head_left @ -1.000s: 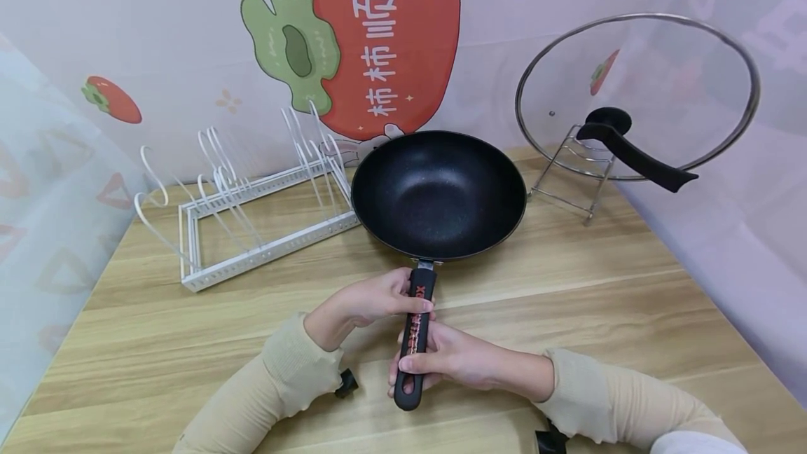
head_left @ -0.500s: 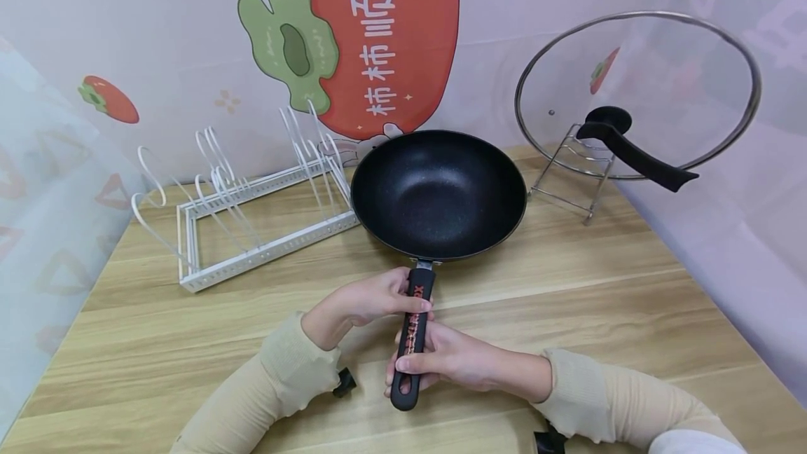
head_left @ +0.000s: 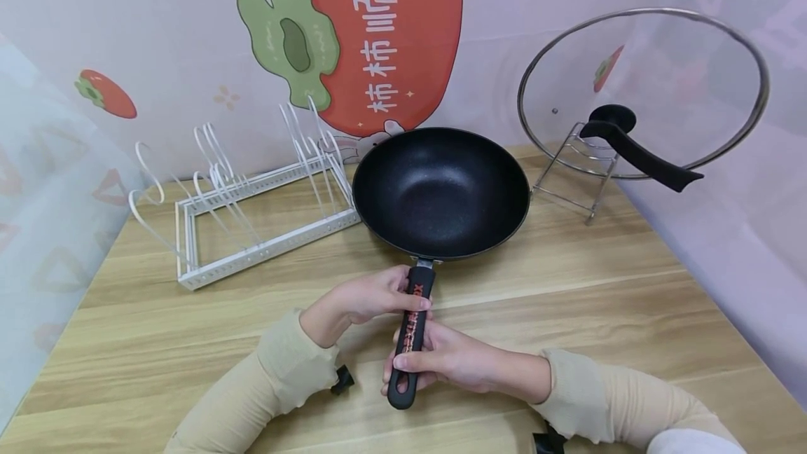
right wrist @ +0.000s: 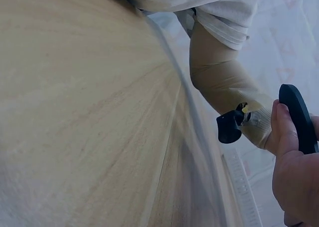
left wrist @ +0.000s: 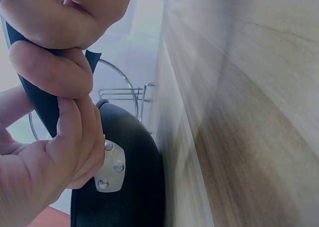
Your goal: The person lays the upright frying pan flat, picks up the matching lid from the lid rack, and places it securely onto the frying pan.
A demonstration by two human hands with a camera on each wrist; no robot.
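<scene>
A black wok stands in the middle of the head view, its bowl away from me and its long black handle with red lettering pointing towards me. My left hand grips the handle near the bowl, thumb across its top. Lower down, my right hand holds the same handle close to its looped end. Curled fingers of the left hand wrap the handle in the left wrist view, beside a riveted metal bracket. In the right wrist view the handle's end sticks out past the right hand.
A white rack with upright wire loops stands left of the wok, close to its rim. To the right, a glass lid with a black handle leans on a small wire stand. The wooden table meets a printed wall cloth.
The handle's looped end has shifted slightly left with both hands. Their grip looks the same, and the rack and lid stay where they were.
</scene>
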